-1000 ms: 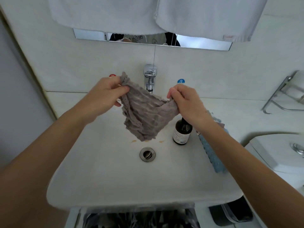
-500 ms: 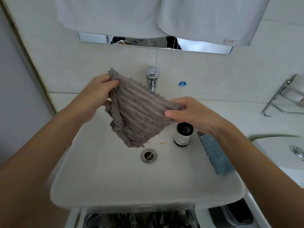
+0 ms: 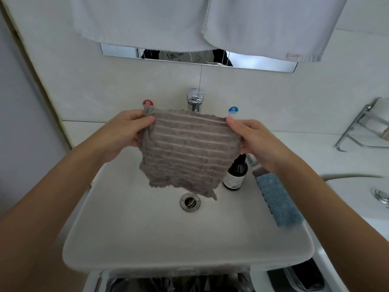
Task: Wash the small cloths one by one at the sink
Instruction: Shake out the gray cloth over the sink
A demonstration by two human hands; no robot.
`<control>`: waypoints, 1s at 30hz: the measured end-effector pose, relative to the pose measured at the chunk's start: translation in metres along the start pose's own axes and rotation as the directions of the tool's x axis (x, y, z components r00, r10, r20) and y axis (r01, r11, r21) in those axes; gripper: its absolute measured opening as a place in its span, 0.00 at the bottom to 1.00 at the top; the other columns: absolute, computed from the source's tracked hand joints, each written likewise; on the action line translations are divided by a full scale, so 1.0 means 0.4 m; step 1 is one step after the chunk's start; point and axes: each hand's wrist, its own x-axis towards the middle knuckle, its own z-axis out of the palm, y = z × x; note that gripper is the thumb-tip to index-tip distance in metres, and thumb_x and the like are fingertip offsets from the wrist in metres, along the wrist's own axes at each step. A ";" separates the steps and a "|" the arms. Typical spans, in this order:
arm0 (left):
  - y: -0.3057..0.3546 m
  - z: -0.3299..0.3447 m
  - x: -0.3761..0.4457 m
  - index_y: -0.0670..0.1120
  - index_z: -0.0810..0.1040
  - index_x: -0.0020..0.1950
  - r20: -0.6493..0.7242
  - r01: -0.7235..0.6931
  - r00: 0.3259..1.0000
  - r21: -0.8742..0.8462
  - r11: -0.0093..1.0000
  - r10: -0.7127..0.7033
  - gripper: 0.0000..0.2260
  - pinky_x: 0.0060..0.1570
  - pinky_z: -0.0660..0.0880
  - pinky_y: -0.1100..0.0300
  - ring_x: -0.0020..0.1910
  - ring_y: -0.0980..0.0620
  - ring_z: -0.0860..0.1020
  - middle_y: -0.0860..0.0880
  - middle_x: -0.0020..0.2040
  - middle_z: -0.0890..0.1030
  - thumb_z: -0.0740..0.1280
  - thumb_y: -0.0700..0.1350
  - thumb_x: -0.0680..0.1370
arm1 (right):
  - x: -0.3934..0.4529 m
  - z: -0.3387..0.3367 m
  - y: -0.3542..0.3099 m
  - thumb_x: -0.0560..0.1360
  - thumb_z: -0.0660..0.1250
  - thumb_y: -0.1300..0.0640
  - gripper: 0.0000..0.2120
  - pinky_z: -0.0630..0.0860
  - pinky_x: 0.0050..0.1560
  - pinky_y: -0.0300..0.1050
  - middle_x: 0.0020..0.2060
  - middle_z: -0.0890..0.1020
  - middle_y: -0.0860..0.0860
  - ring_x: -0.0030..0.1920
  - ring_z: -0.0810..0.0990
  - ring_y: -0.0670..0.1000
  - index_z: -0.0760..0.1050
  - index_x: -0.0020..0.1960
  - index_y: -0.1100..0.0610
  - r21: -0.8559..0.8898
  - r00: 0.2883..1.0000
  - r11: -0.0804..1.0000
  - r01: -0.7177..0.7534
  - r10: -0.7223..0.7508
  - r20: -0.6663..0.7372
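Note:
A small grey ribbed cloth (image 3: pixel 187 152) hangs spread flat above the white sink (image 3: pixel 147 232), in front of the chrome tap (image 3: pixel 195 100). My left hand (image 3: pixel 126 131) pinches its upper left corner. My right hand (image 3: pixel 250 138) grips its upper right edge. The cloth's lower edge hangs just above the drain (image 3: pixel 190 202). A blue cloth (image 3: pixel 277 199) lies draped over the sink's right rim, partly under my right forearm. No water runs from the tap.
A dark glass bottle (image 3: pixel 235 173) stands in the basin right of the drain. Two pale towels (image 3: pixel 263 24) hang above a mirror strip. A metal rack (image 3: pixel 366 127) is on the right wall, a white toilet tank (image 3: pixel 362 194) beside the sink.
The cloth was bunched and slanted between my hands; now it is pulled out flat and level. My right hand rose and moved right, my left hand lowered slightly.

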 end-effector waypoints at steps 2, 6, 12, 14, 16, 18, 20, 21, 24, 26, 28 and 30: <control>-0.008 0.011 0.002 0.45 0.80 0.53 -0.039 0.015 0.999 0.031 0.999 -0.014 0.10 0.41 0.77 0.56 0.42 0.52 0.81 0.47 0.48 0.84 0.60 0.46 0.82 | -0.004 -0.009 0.004 0.73 0.69 0.53 0.15 0.81 0.56 0.54 0.52 0.85 0.57 0.53 0.84 0.58 0.79 0.58 0.59 0.048 0.995 0.998 -0.034 0.029 0.098; -0.016 0.019 0.003 0.42 0.78 0.54 -0.110 0.006 0.994 0.094 0.996 0.005 0.13 0.41 0.74 0.55 0.42 0.49 0.78 0.43 0.47 0.80 0.59 0.49 0.83 | -0.011 -0.022 0.014 0.71 0.66 0.76 0.20 0.83 0.50 0.48 0.54 0.84 0.57 0.53 0.84 0.56 0.74 0.60 0.61 0.119 0.977 0.991 -0.059 0.033 0.209; -0.013 0.018 0.003 0.42 0.77 0.50 -0.124 0.046 0.992 0.188 0.981 -0.023 0.14 0.47 0.77 0.48 0.44 0.45 0.79 0.43 0.46 0.80 0.60 0.52 0.82 | -0.001 -0.013 0.017 0.79 0.61 0.70 0.15 0.82 0.42 0.40 0.49 0.84 0.48 0.46 0.85 0.46 0.75 0.60 0.55 0.074 0.999 0.997 -0.003 0.005 -0.031; -0.011 0.015 0.003 0.45 0.77 0.49 -0.074 0.092 0.994 0.081 0.992 -0.086 0.08 0.43 0.77 0.52 0.42 0.48 0.79 0.45 0.46 0.81 0.63 0.49 0.81 | 0.000 -0.002 0.017 0.81 0.59 0.67 0.13 0.81 0.39 0.38 0.50 0.83 0.47 0.45 0.84 0.45 0.73 0.60 0.52 0.077 0.996 0.996 -0.041 0.047 -0.075; -0.008 0.006 -0.001 0.44 0.77 0.55 0.010 0.116 0.993 -0.036 0.993 -0.115 0.07 0.40 0.78 0.57 0.43 0.50 0.81 0.44 0.49 0.82 0.64 0.44 0.80 | 0.000 0.004 0.021 0.82 0.59 0.64 0.12 0.82 0.39 0.41 0.53 0.81 0.51 0.46 0.82 0.46 0.70 0.63 0.54 0.029 0.985 0.995 -0.090 0.094 -0.144; -0.007 -0.008 -0.005 0.43 0.74 0.63 0.061 0.115 0.992 -0.153 0.982 -0.107 0.13 0.38 0.80 0.59 0.44 0.51 0.83 0.44 0.52 0.83 0.64 0.40 0.78 | 0.005 -0.001 0.028 0.81 0.62 0.62 0.15 0.82 0.43 0.45 0.58 0.81 0.56 0.47 0.82 0.50 0.68 0.67 0.58 0.037 0.968 0.993 -0.116 0.121 -0.221; -0.008 -0.022 -0.010 0.49 0.71 0.66 0.069 0.083 0.995 -0.212 0.974 -0.070 0.19 0.37 0.81 0.60 0.43 0.51 0.83 0.43 0.51 0.83 0.65 0.36 0.76 | 0.003 -0.009 0.027 0.79 0.65 0.62 0.20 0.81 0.43 0.44 0.58 0.80 0.56 0.48 0.83 0.50 0.67 0.71 0.57 0.158 0.955 0.980 -0.118 0.156 -0.253; -0.007 -0.027 -0.013 0.53 0.70 0.65 0.083 0.062 0.995 -0.210 0.976 -0.046 0.22 0.38 0.81 0.60 0.43 0.50 0.84 0.44 0.49 0.83 0.65 0.34 0.76 | 0.000 -0.015 0.025 0.78 0.66 0.62 0.23 0.81 0.43 0.43 0.58 0.79 0.56 0.48 0.82 0.50 0.66 0.72 0.56 0.223 0.958 0.969 -0.111 0.163 -0.234; -0.009 -0.035 -0.023 0.55 0.73 0.65 0.176 -0.001 0.984 -0.160 0.987 0.029 0.27 0.42 0.80 0.63 0.45 0.50 0.82 0.44 0.46 0.82 0.63 0.28 0.75 | -0.014 -0.025 0.017 0.73 0.68 0.71 0.30 0.80 0.42 0.40 0.50 0.81 0.56 0.44 0.84 0.50 0.68 0.70 0.52 0.284 0.994 0.957 -0.059 0.083 -0.073; -0.014 -0.035 -0.028 0.53 0.78 0.60 0.151 -0.090 0.984 -0.039 0.995 0.095 0.26 0.42 0.79 0.66 0.45 0.53 0.81 0.46 0.46 0.82 0.63 0.25 0.74 | -0.020 -0.022 0.014 0.70 0.66 0.78 0.32 0.80 0.44 0.40 0.48 0.80 0.56 0.45 0.83 0.49 0.72 0.66 0.49 0.134 1.000 0.991 -0.009 0.008 0.003; -0.015 -0.030 -0.030 0.54 0.80 0.53 0.052 -0.221 0.975 0.151 0.963 0.216 0.23 0.41 0.78 0.68 0.44 0.57 0.81 0.51 0.44 0.83 0.64 0.25 0.74 | -0.020 -0.016 0.012 0.71 0.66 0.77 0.28 0.80 0.47 0.39 0.49 0.81 0.55 0.47 0.83 0.47 0.77 0.59 0.48 -0.112 0.997 0.991 0.067 -0.070 -0.018; -0.014 -0.022 -0.032 0.55 0.80 0.50 -0.005 -0.284 0.956 0.257 0.924 0.295 0.22 0.40 0.79 0.66 0.43 0.56 0.82 0.53 0.44 0.83 0.63 0.27 0.76 | -0.018 -0.008 0.009 0.73 0.66 0.74 0.22 0.80 0.46 0.39 0.47 0.83 0.54 0.46 0.83 0.47 0.79 0.55 0.50 -0.282 0.988 0.952 0.118 -0.141 -0.062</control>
